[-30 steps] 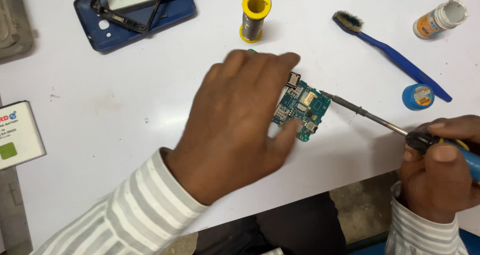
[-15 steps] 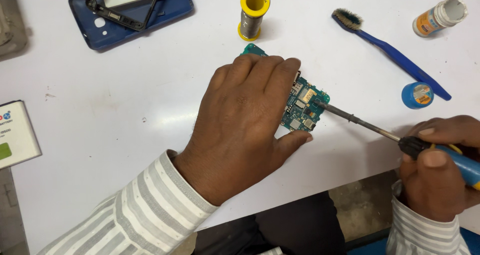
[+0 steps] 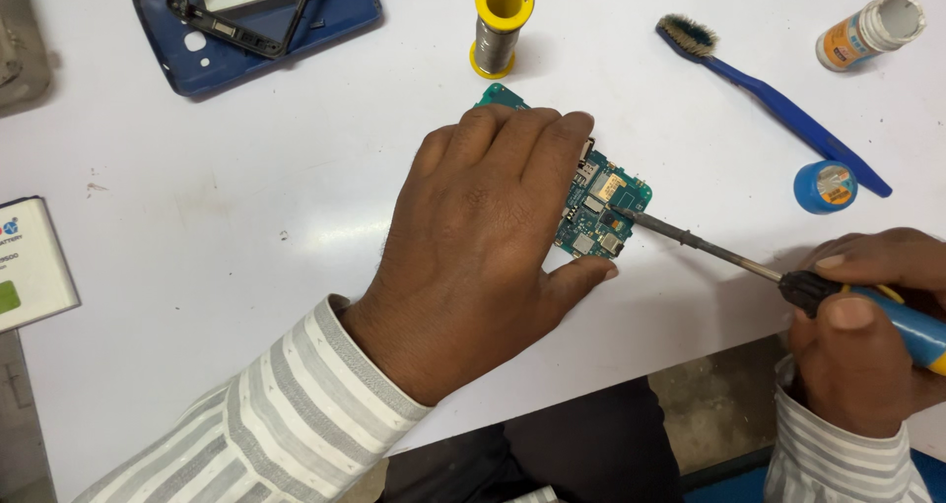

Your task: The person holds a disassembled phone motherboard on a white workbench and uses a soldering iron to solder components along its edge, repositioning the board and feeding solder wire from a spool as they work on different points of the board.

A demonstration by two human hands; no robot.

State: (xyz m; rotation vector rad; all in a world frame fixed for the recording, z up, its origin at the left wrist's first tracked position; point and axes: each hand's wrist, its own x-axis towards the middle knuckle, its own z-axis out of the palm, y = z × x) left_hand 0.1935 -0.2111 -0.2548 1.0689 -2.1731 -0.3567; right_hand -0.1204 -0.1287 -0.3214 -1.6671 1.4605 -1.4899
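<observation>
Soldering step, judged from the pose. Left hand (image 3: 493, 237) spread flat, pressing down the green circuit board (image 3: 601, 212), which lies on the white table (image 3: 246, 188) below the yellow solder spool (image 3: 501, 25). Right of the board, soldering iron (image 3: 729, 257) with tip touching its right edge, long axis running from lower right up to the left, pointing at the board. Farther right, right hand (image 3: 867, 335) curled tight round the blue handle. Next likely calls for a steady tip and pinned board.

White-capped orange-labelled bottle (image 3: 869, 30) top right; white, green-patched battery pack (image 3: 32, 264) left edge.
</observation>
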